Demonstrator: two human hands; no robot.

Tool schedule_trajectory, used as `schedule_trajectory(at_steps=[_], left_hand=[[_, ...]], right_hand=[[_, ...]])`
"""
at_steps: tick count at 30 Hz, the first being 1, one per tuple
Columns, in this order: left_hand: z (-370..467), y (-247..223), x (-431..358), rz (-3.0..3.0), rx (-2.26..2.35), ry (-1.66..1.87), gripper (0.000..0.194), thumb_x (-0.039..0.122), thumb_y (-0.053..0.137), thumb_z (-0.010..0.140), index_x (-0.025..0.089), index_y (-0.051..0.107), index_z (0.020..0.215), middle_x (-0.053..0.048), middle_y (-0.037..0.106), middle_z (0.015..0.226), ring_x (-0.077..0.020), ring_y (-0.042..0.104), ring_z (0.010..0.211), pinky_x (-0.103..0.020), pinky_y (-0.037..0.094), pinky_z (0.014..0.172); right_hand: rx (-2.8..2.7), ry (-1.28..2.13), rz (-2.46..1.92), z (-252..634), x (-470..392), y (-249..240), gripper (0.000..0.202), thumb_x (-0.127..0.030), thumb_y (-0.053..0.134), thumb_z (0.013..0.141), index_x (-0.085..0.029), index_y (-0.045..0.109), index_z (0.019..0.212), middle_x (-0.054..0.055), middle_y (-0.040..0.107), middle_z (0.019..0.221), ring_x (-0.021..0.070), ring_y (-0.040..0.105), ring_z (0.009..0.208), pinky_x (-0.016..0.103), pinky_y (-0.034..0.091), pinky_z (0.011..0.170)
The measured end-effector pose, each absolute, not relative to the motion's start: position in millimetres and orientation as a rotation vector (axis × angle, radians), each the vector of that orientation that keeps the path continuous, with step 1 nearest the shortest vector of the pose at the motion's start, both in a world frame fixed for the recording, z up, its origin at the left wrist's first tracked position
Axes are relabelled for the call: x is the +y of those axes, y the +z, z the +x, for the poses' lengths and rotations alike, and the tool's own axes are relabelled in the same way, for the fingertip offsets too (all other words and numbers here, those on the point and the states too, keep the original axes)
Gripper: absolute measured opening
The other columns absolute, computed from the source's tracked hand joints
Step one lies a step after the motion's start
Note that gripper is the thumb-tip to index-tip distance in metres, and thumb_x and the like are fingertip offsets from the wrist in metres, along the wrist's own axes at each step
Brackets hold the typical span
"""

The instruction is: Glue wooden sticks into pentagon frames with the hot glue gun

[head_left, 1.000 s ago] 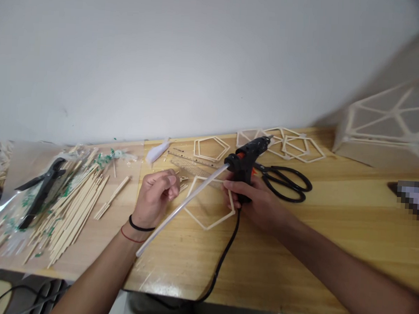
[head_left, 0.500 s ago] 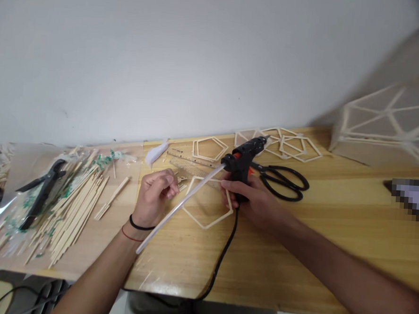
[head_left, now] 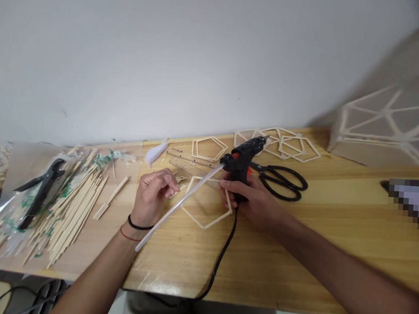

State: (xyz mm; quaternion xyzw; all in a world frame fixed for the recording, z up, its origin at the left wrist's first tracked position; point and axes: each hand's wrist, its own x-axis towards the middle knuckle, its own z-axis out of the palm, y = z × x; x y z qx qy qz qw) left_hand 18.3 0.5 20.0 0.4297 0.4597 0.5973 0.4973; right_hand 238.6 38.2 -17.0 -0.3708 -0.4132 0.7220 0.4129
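Observation:
My right hand [head_left: 255, 197] grips a black hot glue gun [head_left: 249, 149] by its handle, nozzle pointing away to the upper right. A long translucent glue stick [head_left: 172, 215] juts from its rear toward my left wrist. Between the thumb and fingers of that same hand is the edge of a pentagon frame of thin wooden sticks [head_left: 193, 216]. Left of the frame, my left hand [head_left: 154, 191] has its fingers curled in; whether anything is inside them is hidden. Small stick pieces [head_left: 181, 180] lie just beyond its fingertips.
Black-handled scissors [head_left: 282, 183], a ruler [head_left: 191, 159] and more pentagon frames [head_left: 209, 158] lie behind my hands. Wooden sticks [head_left: 80, 215] and a black cutter [head_left: 40, 198] are on the left. A stick-framed structure [head_left: 386, 113] stands at right. The gun's black cord [head_left: 223, 252] runs over the table's front edge.
The left hand's fingers have shifted slightly, its fingertips a little lower. The right hand, glue gun and frame stay nearly still; the whole view drifts a bit.

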Motion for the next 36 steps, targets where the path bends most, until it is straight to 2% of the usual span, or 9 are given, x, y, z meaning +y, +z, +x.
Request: schedule_trajectory(at_steps=[7, 12, 19, 24, 31, 36], left_hand=[[17.6, 16.5, 2.4, 1.027, 1.155, 1.519, 0.026, 0.031, 0.07, 0.075, 0.018, 0.077, 0.053, -0.003, 0.059, 0.055, -0.0096, 0.044, 0.048, -0.029, 0.028, 0.049], [16.4, 14.9, 3.0, 1.009, 1.176, 1.558, 0.026, 0.032, 0.07, 0.075, 0.019, 0.078, 0.055, -0.001, 0.056, 0.052, -0.0089, 0.042, 0.046, -0.027, 0.028, 0.048], [18.2, 17.0, 1.8, 1.023, 1.218, 1.512, 0.033, 0.042, 0.07, 0.079, 0.017, 0.082, 0.062, -0.002, 0.057, 0.052, -0.0093, 0.039, 0.046, -0.029, 0.028, 0.048], [17.9, 17.0, 1.5, 1.04, 1.239, 1.525, 0.042, 0.044, 0.074, 0.082, 0.019, 0.068, 0.05, 0.0, 0.049, 0.048, -0.01, 0.039, 0.048, -0.03, 0.026, 0.05], [17.4, 18.5, 1.4, 1.076, 1.178, 1.516, 0.042, 0.033, 0.075, 0.078, 0.02, 0.053, 0.045, 0.002, 0.042, 0.05, -0.0099, 0.037, 0.05, -0.03, 0.025, 0.053], [17.8, 19.6, 1.4, 1.07, 1.243, 1.464, 0.037, 0.039, 0.073, 0.078, 0.019, 0.066, 0.048, 0.001, 0.048, 0.047, -0.0095, 0.041, 0.044, -0.028, 0.026, 0.046]], right_hand=[[-1.061, 1.805, -0.918, 238.3, 38.3, -14.9, 0.023, -0.034, 0.084, 0.075, -0.02, 0.066, 0.076, -0.004, 0.054, 0.053, 0.0111, 0.046, 0.046, 0.026, 0.035, 0.045], [-1.049, 1.82, -0.916, 238.5, 38.3, -15.9, 0.025, -0.035, 0.085, 0.075, -0.02, 0.064, 0.077, -0.004, 0.054, 0.053, 0.0111, 0.046, 0.047, 0.025, 0.035, 0.045], [-1.073, 1.805, -0.933, 238.2, 38.0, -17.0, 0.025, -0.036, 0.084, 0.076, -0.021, 0.064, 0.077, -0.004, 0.054, 0.053, 0.0111, 0.045, 0.046, 0.025, 0.035, 0.045], [-1.081, 1.805, -0.933, 238.6, 37.7, -15.8, 0.023, -0.035, 0.083, 0.077, -0.021, 0.065, 0.076, -0.004, 0.054, 0.053, 0.011, 0.045, 0.047, 0.026, 0.035, 0.046], [-1.083, 1.809, -0.939, 237.9, 37.6, -13.7, 0.025, -0.037, 0.084, 0.075, -0.021, 0.064, 0.075, -0.004, 0.053, 0.052, 0.0116, 0.044, 0.047, 0.026, 0.035, 0.045], [-1.101, 1.802, -0.923, 238.1, 37.6, -14.7, 0.025, -0.036, 0.082, 0.077, -0.021, 0.063, 0.074, -0.004, 0.053, 0.051, 0.0114, 0.044, 0.046, 0.026, 0.035, 0.046]])
